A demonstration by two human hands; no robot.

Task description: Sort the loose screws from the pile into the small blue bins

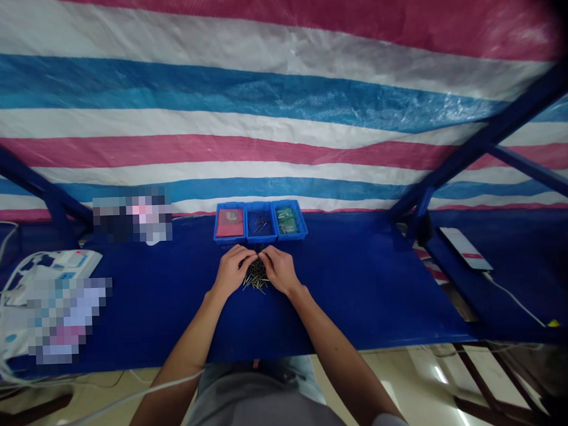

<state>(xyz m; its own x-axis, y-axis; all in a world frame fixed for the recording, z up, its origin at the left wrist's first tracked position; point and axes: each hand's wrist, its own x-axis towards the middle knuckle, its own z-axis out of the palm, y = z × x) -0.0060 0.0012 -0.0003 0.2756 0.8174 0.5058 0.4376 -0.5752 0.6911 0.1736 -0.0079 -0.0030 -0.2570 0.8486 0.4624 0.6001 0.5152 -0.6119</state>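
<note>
A loose pile of thin screws (255,280), some dark and some brass-coloured, lies on the blue table between my hands. My left hand (233,268) comes in from the left side of the pile, thumb and fingers pinched together. Opposite it, my right hand (279,268) is closed in a similar pinch, its fingertips close to those of the left. Whatever sits between the fingertips is too small to make out. Just beyond the hands stand three joined blue bins: the left bin (215,233) holds something flat and red, the middle bin (260,238) a few thin dark pieces, the right bin (304,228) green-and-silver pieces.
On the left, a white power strip (83,263) lies among cables, with blurred-out items beside it. A phone (466,249) on a white cable rests on the separate surface at right. Blue metal frame bars (449,151) slope at both sides before a striped sheet (281,138).
</note>
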